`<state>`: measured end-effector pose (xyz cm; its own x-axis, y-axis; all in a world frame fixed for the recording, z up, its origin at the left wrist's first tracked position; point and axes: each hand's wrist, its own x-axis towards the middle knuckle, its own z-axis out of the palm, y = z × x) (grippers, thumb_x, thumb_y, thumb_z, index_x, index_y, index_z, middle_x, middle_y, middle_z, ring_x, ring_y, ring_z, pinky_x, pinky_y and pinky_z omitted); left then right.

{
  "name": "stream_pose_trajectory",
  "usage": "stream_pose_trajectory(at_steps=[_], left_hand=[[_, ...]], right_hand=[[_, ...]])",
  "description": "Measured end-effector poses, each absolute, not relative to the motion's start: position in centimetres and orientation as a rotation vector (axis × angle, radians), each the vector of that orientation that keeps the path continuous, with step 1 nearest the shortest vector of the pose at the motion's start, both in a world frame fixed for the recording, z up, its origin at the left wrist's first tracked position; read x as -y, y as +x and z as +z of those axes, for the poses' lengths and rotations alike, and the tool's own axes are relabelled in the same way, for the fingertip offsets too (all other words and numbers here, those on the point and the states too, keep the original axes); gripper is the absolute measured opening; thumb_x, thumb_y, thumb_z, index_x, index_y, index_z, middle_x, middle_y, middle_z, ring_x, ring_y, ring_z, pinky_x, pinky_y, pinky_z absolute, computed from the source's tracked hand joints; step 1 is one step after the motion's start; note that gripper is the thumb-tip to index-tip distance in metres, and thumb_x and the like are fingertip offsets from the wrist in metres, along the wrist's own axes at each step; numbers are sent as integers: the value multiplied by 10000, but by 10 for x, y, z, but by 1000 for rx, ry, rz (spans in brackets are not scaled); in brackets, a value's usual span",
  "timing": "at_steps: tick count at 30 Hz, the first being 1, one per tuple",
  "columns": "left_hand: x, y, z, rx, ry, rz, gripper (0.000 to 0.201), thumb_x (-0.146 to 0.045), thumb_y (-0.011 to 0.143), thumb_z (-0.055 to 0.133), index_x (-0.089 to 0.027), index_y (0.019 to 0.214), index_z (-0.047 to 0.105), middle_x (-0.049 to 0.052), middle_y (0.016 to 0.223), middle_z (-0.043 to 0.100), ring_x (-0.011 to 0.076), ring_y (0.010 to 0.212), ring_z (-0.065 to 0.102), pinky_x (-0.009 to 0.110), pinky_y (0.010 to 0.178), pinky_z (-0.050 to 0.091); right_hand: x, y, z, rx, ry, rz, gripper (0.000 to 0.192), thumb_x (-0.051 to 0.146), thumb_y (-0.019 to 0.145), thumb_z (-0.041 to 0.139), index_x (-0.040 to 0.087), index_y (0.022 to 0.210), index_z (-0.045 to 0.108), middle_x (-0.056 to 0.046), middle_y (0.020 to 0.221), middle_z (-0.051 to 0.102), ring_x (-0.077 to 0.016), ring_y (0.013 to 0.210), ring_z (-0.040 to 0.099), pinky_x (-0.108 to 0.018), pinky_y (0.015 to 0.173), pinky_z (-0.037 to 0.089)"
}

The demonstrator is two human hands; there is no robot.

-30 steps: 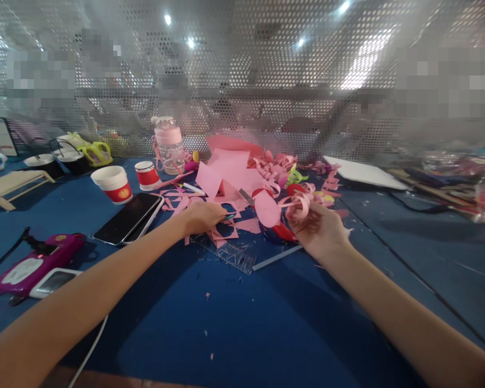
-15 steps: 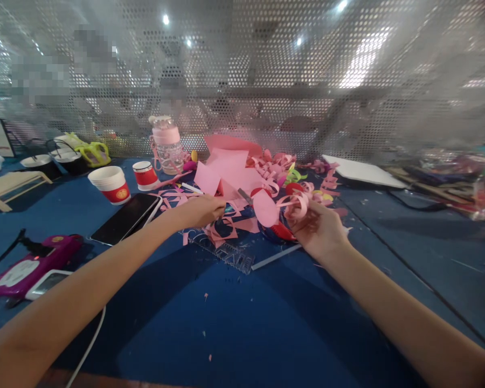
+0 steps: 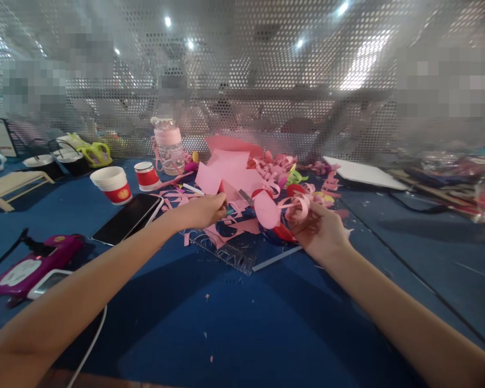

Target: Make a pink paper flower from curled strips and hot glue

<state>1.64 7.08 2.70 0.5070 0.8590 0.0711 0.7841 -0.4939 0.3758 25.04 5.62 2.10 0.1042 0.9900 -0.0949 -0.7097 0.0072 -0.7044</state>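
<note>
Nearest me on the blue counter lies a clear ruler. Just beyond the ruler my left hand is closed on something small among the pink paper scraps; I cannot tell what it is. Right of the ruler my right hand grips a bunch of curled pink paper strips. A tight squeeze could flatten those curls, I think. Farther left stand a phone and paper cups

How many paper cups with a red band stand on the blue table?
2. The larger paper cup stands left of the phone's far end; the smaller paper cup stands to its right, near the pink bottle. Others may be hidden behind the pink paper pile.
</note>
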Motion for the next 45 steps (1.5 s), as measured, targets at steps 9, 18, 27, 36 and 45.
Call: stream_pose_trajectory(at_steps=[9, 18, 27, 36, 45], left_hand=[[-74, 23, 4, -1273, 2316, 540, 260, -191, 755, 448, -154, 1010, 481, 81, 978, 627, 141, 822, 582, 268, 695, 463], [-81, 9, 6, -1340, 2309, 498, 390, -322, 826, 393, -172, 1181, 448, 110, 1241, 543, 195, 1095, 520, 338, 889, 406], [-84, 3, 3, -1132, 2374, 311, 596, -269, 774, 448, -145, 1330, 275, 136, 1384, 386, 193, 1253, 378, 321, 977, 345], [-80, 10, 12, -1231, 2530, 637, 421, -242, 769, 465, -127, 1173, 436, 125, 1100, 573, 194, 1013, 520, 334, 891, 399], [-82, 13, -5, -1082, 2312, 629, 470, -175, 755, 529, -153, 1213, 424, 83, 992, 589, 176, 888, 540, 322, 790, 436]], right_hand=[[-51, 245, 30, 368, -839, 1419, 249, 55, 811, 368, 157, 692, 561, 14, 508, 603, -89, 407, 565, -173, 405, 514], [-50, 246, 29, 403, -764, 1452, 212, 53, 780, 419, 173, 661, 547, 29, 489, 580, -97, 413, 573, -181, 407, 517], [-52, 248, 27, 415, -800, 1452, 190, 71, 786, 420, 150, 715, 577, 11, 508, 603, -102, 410, 581, -172, 396, 508], [-52, 246, 29, 382, -809, 1437, 231, 57, 802, 387, 141, 746, 596, 25, 460, 561, -92, 397, 568, -166, 399, 501], [-53, 247, 29, 388, -837, 1433, 236, 84, 818, 375, 144, 721, 581, 24, 473, 568, -90, 403, 566, -165, 397, 493]])
